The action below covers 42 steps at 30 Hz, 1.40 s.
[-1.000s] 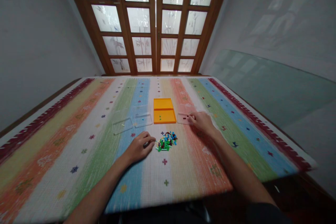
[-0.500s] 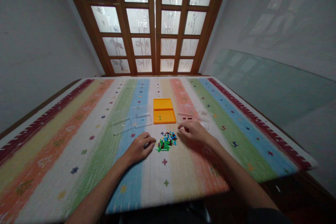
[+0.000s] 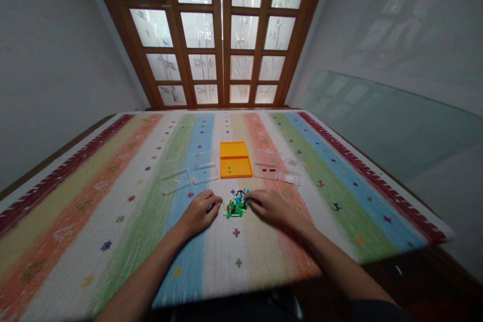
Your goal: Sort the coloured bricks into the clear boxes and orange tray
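A small heap of mixed toy building bricks, mostly green, blue and dark red, lies on the striped tablecloth. My left hand rests at the heap's left side, its fingers curled together; a dark spot shows between them, too small to name. Over the right edge of the heap, my right hand has its thumb and fingertips brought together among the bricks. Whatever is in that pinch is hidden. Behind the heap stands an open orange case with a few tiny green pieces in its near half.
Clear plastic boxes flank the case. A left box holds a pale piece, the box beside it a tiny blue one. To the right, another box has two dark red pieces; a further clear box sits beyond it. Table's near edge is close.
My right hand has come down and left from beside the clear boxes to the right edge of the brick heap. My left hand has hardly moved.
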Tool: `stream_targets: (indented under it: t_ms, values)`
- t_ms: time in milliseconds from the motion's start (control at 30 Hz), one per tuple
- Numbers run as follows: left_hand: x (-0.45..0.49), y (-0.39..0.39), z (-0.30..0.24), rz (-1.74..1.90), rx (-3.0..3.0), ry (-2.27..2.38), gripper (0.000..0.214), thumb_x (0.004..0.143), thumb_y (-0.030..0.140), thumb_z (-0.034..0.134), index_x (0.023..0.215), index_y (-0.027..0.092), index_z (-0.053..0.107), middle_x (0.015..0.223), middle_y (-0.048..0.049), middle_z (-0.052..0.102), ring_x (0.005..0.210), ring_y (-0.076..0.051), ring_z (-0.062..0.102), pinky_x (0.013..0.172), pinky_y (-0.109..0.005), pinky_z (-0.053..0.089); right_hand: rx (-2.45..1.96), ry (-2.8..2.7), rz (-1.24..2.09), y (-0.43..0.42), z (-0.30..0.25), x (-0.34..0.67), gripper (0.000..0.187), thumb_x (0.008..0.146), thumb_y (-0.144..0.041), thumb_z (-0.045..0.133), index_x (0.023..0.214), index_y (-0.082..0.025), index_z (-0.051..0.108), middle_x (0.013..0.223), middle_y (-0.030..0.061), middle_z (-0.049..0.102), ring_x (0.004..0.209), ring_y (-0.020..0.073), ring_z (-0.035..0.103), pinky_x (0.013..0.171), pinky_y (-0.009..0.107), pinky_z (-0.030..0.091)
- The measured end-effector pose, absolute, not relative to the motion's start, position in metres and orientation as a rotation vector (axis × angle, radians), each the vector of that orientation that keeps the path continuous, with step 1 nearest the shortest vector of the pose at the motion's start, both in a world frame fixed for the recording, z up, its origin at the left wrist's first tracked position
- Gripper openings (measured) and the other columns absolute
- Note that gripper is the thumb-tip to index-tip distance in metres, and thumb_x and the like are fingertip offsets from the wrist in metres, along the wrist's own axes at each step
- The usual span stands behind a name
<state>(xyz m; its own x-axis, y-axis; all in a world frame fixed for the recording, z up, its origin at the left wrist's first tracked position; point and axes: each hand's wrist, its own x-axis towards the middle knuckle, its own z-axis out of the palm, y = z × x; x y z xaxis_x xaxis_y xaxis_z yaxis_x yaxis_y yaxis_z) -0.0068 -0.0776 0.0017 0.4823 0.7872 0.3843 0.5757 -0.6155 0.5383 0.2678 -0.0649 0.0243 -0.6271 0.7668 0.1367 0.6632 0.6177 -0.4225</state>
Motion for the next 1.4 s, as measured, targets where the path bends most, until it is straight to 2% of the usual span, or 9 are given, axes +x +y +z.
stream_targets:
  t_ms: [133, 300, 533, 800, 1033, 1400]
  values:
    - [-0.007, -0.077, 0.0, 0.88, 2.409, 1.144, 0.022, 0.096, 0.022, 0.049, 0.097, 0.018, 0.071, 0.085, -0.0071, 0.064, 0.082, -0.019, 0.061, 0.077, -0.032, 0.05, -1.187, -2.551, 0.424, -0.065, 0.022, 0.268, 0.025, 0.095, -0.015, 0.05, 0.102, -0.02, 0.074, 0.095, 0.0079, 0.077, 0.081, 0.0185, 0.07, 0.073, 0.027, 0.047]
    - [-0.006, -0.078, 0.004, 0.888, 2.389, 1.15, 0.023, 0.097, 0.024, 0.049, 0.098, 0.018, 0.071, 0.085, -0.0069, 0.064, 0.082, -0.019, 0.061, 0.078, -0.033, 0.05, -1.168, -2.473, 0.46, -0.066, 0.023, 0.271, 0.028, 0.098, -0.02, 0.049, 0.114, -0.022, 0.071, 0.106, 0.0083, 0.076, 0.09, 0.0194, 0.07, 0.08, 0.029, 0.049]
    - [0.019, -0.07, 0.017, 0.94, 2.329, 1.115, 0.021, 0.097, 0.025, 0.053, 0.104, 0.018, 0.07, 0.089, -0.0063, 0.064, 0.084, -0.019, 0.061, 0.08, -0.034, 0.051, -1.348, -2.307, 0.378, -0.063, 0.023, 0.282, 0.026, 0.098, -0.025, 0.047, 0.105, -0.018, 0.071, 0.101, 0.0098, 0.076, 0.086, 0.0204, 0.069, 0.077, 0.029, 0.048]
    - [0.038, -0.044, 0.016, 0.694, 2.416, 1.051, 0.022, 0.09, 0.01, 0.054, 0.096, 0.017, 0.074, 0.092, -0.0079, 0.063, 0.088, -0.02, 0.06, 0.081, -0.033, 0.05, -1.512, -2.312, 0.279, -0.053, 0.01, 0.294, 0.025, 0.093, -0.019, 0.047, 0.104, -0.017, 0.07, 0.098, 0.0091, 0.076, 0.087, 0.021, 0.068, 0.077, 0.029, 0.044]
    - [0.032, -0.038, 0.019, 0.55, 2.391, 1.102, 0.021, 0.091, 0.015, 0.056, 0.101, 0.018, 0.074, 0.094, -0.0073, 0.065, 0.091, -0.021, 0.06, 0.086, -0.034, 0.049, -1.588, -2.355, 0.283, -0.053, 0.01, 0.292, 0.024, 0.094, -0.021, 0.047, 0.104, -0.017, 0.069, 0.099, 0.0092, 0.075, 0.087, 0.0212, 0.066, 0.076, 0.029, 0.042]
    - [0.035, -0.041, 0.018, 0.575, 2.422, 1.116, 0.018, 0.094, 0.021, 0.054, 0.089, 0.017, 0.07, 0.087, -0.0061, 0.063, 0.085, -0.02, 0.06, 0.082, -0.032, 0.048, -1.636, -2.393, 0.29, -0.056, 0.015, 0.29, 0.026, 0.096, -0.023, 0.046, 0.107, -0.017, 0.069, 0.103, 0.0095, 0.075, 0.088, 0.0209, 0.067, 0.072, 0.028, 0.04]
